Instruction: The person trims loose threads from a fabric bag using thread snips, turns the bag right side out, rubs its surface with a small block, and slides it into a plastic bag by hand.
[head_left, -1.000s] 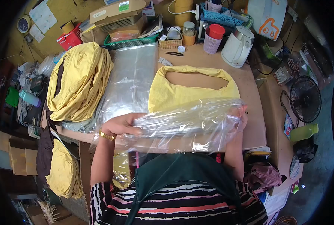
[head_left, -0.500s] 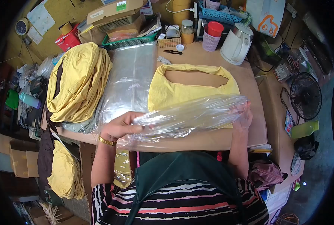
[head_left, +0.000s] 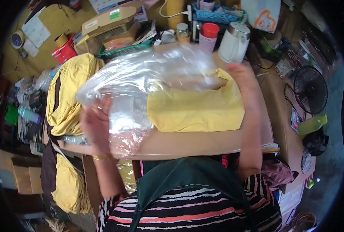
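A clear plastic bag (head_left: 141,73) billows in the air over the table, its far right end smeared by motion. My left hand (head_left: 96,118), blurred and with a ring on one finger, is at the bag's left end; whether it grips the film cannot be made out. To the right of the bag is my right hand (head_left: 239,73), also blurred, with a gap between it and the film. Below the bag lies a yellow fabric bag (head_left: 195,110) with a curved handle, flat on the table and partly covered at the top. Flat clear plastic sheets (head_left: 127,112) lie left of it.
A pile of yellow fabric (head_left: 73,92) rests on the table's left side. Along the back stand a cardboard box (head_left: 112,17), a red and pink cup (head_left: 209,34) and a white kettle (head_left: 234,42). A black fan (head_left: 311,91) is at the right.
The clear plastic bag has swung up and away, filling out above the table. My left hand has moved left and my right hand away from me, uncovering the yellow bag's lower part.
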Tool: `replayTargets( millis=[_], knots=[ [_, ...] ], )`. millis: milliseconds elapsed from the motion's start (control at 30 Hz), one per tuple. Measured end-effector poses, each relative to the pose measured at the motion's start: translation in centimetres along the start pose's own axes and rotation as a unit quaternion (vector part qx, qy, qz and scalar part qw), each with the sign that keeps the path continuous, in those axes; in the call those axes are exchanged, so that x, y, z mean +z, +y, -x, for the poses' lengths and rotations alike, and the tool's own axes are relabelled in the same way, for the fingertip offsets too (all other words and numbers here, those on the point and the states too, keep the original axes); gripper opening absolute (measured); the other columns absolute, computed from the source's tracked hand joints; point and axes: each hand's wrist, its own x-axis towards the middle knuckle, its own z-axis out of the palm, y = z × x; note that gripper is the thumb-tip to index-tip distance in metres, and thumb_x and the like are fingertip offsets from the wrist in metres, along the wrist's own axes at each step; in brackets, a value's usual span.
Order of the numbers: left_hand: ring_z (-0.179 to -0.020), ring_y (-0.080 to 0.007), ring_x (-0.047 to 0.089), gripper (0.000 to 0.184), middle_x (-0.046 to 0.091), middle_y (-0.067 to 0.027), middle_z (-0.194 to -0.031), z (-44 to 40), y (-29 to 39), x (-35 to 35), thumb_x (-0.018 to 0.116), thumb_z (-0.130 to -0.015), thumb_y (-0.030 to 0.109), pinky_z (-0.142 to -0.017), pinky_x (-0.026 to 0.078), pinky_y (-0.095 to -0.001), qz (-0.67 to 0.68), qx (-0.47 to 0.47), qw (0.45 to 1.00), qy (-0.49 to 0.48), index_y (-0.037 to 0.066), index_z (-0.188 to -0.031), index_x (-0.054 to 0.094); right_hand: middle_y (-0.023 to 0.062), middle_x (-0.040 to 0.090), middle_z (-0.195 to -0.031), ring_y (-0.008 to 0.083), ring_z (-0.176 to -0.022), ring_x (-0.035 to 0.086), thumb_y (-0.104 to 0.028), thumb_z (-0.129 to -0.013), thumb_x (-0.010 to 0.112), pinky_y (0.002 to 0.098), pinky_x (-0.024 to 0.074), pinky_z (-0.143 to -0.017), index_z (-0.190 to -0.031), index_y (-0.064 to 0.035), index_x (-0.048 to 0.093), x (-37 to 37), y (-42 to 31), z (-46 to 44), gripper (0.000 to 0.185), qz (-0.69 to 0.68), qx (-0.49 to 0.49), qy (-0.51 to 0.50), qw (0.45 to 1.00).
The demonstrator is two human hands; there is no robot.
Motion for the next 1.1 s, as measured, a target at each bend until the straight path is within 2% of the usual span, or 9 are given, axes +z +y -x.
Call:
replayTargets(
  millis=[100,200,300,433,600,733,833,933,1100],
  knots=[
    [-0.130,-0.0390,0.042,0.051,0.043,-0.0290,-0.137,3.9,-10.6,5.0,0.040,-0.100,0.030,-0.112,0.030,-0.0473,-0.273,-0.064,0.960,0.011,-0.005,-0.136,0.034,0.0145,0.039,-0.146,0.0243,-0.139,0.032,-0.016,-0.091,0.057,0.0365,0.0247,-0.114,-0.142,-0.0055,0.039,7.8,6.9,3.1,0.055,0.150,-0.018,-0.134,0.979],
    [-0.109,-0.0470,0.051,0.043,0.052,-0.0336,-0.111,6.3,-18.6,5.7,0.050,-0.095,0.024,-0.111,0.023,-0.0535,-0.619,0.023,0.773,-0.138,-0.010,-0.121,0.041,0.0140,0.027,-0.154,0.0326,-0.145,0.017,-0.039,-0.090,0.059,0.0661,0.0064,-0.111,-0.146,-0.0149,0.035,10.8,8.5,5.5,0.065,0.574,-0.115,-0.315,0.747],
    [-0.097,-0.0451,0.056,0.037,0.057,-0.0289,-0.097,6.0,-19.1,3.5,0.051,-0.094,0.020,-0.109,0.023,-0.0583,-0.722,-0.001,0.665,-0.191,-0.009,-0.114,0.043,0.0122,0.020,-0.157,0.0340,-0.146,0.012,-0.052,-0.090,0.053,0.0728,0.0050,-0.107,-0.148,-0.0203,0.031,3.9,7.3,5.1,0.070,0.634,0.004,-0.280,0.721],
    [-0.085,-0.0419,0.057,0.033,0.057,-0.0225,-0.082,5.3,-18.9,4.9,0.054,-0.090,0.019,-0.108,0.019,-0.0630,-0.717,0.026,0.665,-0.207,-0.006,-0.109,0.044,0.0123,0.018,-0.157,0.0310,-0.146,0.012,-0.060,-0.089,0.047,0.0719,0.0048,-0.108,-0.148,-0.0238,0.033,-0.5,10.8,8.7,0.070,0.647,0.036,-0.182,0.740],
    [-0.109,-0.0430,0.053,0.042,0.058,-0.0264,-0.103,6.2,-21.8,7.2,0.058,-0.087,0.026,-0.110,0.012,-0.0660,-0.717,-0.015,0.638,-0.281,-0.005,-0.113,0.047,0.0117,0.018,-0.157,0.0307,-0.146,0.009,-0.059,-0.089,0.046,0.0725,0.0034,-0.107,-0.149,-0.0233,0.029,1.5,10.1,12.5,0.072,0.632,0.094,-0.094,0.763],
    [-0.137,-0.0506,0.025,0.036,0.045,-0.0337,-0.130,0.9,-20.9,-1.5,0.060,-0.083,0.018,-0.110,0.010,-0.0672,-0.866,0.161,0.459,-0.113,-0.003,-0.111,0.050,0.0112,0.016,-0.158,0.0304,-0.147,0.007,-0.058,-0.089,0.047,0.0725,0.0029,-0.107,-0.149,-0.0229,0.029,1.0,10.1,13.7,0.072,0.639,0.098,-0.111,0.754],
    [-0.137,-0.0494,0.023,0.049,0.041,-0.0340,-0.134,-0.8,-15.6,-0.6,0.059,-0.084,0.021,-0.110,0.012,-0.0649,-0.876,0.121,0.467,-0.028,-0.006,-0.123,0.045,0.0106,0.014,-0.158,0.0304,-0.147,0.007,-0.058,-0.089,0.047,0.0723,0.0024,-0.107,-0.149,-0.0226,0.029,1.5,10.0,13.7,0.072,0.650,0.101,-0.104,0.746],
    [-0.139,-0.0483,0.019,0.059,0.039,-0.0354,-0.135,3.9,-16.4,6.6,0.059,-0.086,0.034,-0.112,0.007,-0.0623,-0.741,0.044,0.652,-0.154,-0.009,-0.122,0.043,0.0109,0.013,-0.159,0.0305,-0.147,0.005,-0.057,-0.088,0.049,0.0731,0.0029,-0.106,-0.149,-0.0209,0.029,2.2,9.9,13.4,0.073,0.648,0.133,-0.077,0.746],
    [-0.139,-0.0523,0.015,0.060,0.042,-0.0319,-0.134,7.9,-21.2,7.3,0.060,-0.085,0.046,-0.104,-0.002,-0.0741,-0.751,0.013,0.620,-0.226,-0.006,-0.113,0.049,0.0136,0.021,-0.155,0.0324,-0.146,0.012,-0.038,-0.085,0.060,0.0721,0.0042,-0.107,-0.143,-0.0177,0.039,0.1,7.1,15.4,0.065,0.514,0.080,-0.148,0.841]
  ],
)
